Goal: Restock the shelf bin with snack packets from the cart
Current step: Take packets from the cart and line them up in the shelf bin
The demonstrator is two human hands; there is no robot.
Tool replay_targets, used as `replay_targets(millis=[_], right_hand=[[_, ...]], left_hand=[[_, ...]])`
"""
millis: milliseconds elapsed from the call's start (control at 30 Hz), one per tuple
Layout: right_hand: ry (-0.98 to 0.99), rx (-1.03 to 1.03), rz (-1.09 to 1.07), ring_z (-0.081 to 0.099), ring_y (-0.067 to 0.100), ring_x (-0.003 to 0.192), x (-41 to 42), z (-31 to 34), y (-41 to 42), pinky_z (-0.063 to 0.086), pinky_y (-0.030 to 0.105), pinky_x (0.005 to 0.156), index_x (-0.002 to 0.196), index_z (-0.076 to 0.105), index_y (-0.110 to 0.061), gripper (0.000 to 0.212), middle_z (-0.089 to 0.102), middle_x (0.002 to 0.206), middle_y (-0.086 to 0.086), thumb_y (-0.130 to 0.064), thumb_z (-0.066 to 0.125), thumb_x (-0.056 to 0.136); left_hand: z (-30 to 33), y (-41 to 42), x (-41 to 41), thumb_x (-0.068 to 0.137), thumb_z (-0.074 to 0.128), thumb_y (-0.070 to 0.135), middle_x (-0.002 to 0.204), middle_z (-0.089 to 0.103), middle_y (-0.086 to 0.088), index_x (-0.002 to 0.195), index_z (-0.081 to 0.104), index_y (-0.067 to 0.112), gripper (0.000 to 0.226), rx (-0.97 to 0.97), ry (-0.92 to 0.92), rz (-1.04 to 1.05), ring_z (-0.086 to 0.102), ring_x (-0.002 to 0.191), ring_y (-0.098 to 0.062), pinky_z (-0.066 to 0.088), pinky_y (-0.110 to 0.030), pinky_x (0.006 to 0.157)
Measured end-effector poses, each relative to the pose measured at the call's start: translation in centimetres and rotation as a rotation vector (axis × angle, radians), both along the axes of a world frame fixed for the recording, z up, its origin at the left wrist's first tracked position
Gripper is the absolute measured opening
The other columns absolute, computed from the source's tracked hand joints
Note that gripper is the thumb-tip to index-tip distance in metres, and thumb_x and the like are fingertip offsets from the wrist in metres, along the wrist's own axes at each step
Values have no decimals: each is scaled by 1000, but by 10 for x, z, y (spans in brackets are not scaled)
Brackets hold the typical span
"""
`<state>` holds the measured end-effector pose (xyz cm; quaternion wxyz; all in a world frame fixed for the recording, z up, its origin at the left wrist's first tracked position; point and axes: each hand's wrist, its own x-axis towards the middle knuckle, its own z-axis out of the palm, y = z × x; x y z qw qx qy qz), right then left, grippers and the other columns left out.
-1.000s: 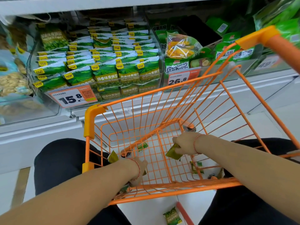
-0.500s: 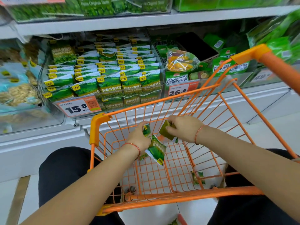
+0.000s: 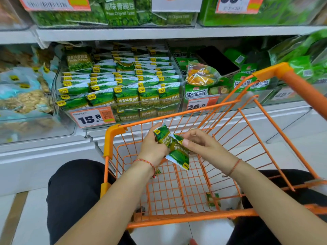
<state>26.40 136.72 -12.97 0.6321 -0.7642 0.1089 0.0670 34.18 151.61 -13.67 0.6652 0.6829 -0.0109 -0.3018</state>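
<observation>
Head view: we observe our left hand [image 3: 153,147] and right hand [image 3: 203,144] held together above the orange cart [image 3: 177,221], fingers curled and clamped on a bunch of green snack packets [image 3: 174,147]. One loose packet [image 3: 213,199] lies on the cart floor. Beyond the cart stands the packed shelf bin [image 3: 180,103].

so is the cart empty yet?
Not empty. One green packet lies on the wire floor of the orange cart near its right side. Left hand and right hand hold more packets above it.
</observation>
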Motion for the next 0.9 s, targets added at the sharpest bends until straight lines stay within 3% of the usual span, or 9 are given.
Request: replay_targets(millis=[133,233,333,467,567,667,767,867,900], right_hand=[[65,-130,16,58,12,111,-1,-4,-4,52,33,92,127,48,-26,77,59,120,-5,-50,73,59],[125,-133,86,62,8,100,-3,-7,0,54,23,83,116,56,-28,61,64,111,-6,-47,74,61],[230,-107,130,66,7,83,-2,-13,7,53,20,62,125,49,-19,60,57,118,4,-35,76,73],[275,19,109,68,24,94,-1,-13,10,58,29,72,116,55,-20,42,54,123,12,-18,75,79],[201,-113,75,68,22,86,0,-16,9,57,25,64,94,65,-22,20,64,108,16,-21,76,78],[187,-244,47,67,17,66,-1,-17,6,57,28,62,85,71,-9,19,69,82,8,-24,77,77],[193,-305,56,61,7,50,-1,-13,3,54,23,56,79,73,-5,19,66,65,0,-23,77,77],[206,-193,-38,60,5,50,-1,-2,-5,53,18,56,73,72,-6,15,65,67,4,-20,74,79],[228,-99,-88,60,6,52,-2,2,-9,53,18,58,74,72,-5,17,66,68,6,-21,73,80]], left_hand=[[1,4,1,75,51,-29,106,60,-13,141,38,18,82,-45,46,-15,61,97,-28,54,-37,72],[2,4,-2,75,42,-33,105,60,-15,142,34,25,90,-110,130,-17,63,95,-32,56,-39,72],[4,3,-7,77,41,-33,123,54,-22,145,30,29,93,-148,225,8,65,92,-31,58,-30,69],[6,2,-10,83,38,-27,139,43,-24,146,31,30,85,-238,343,61,66,97,-32,59,-29,72],[8,3,-10,91,37,-18,122,57,-23,144,38,14,62,-282,419,66,66,91,-28,57,-27,74],[9,2,-14,94,43,-8,104,65,-18,129,50,1,36,-235,386,9,65,93,-27,56,-28,81],[13,5,-8,94,50,-2,95,66,-14,116,55,2,23,-246,321,51,68,80,-18,57,-23,71],[14,12,4,94,57,15,79,63,-5,106,61,11,13,27,1,53,59,59,-10,49,-19,50],[14,14,6,94,58,21,73,60,-2,99,63,14,11,114,-116,55,55,59,-10,43,-19,49]])
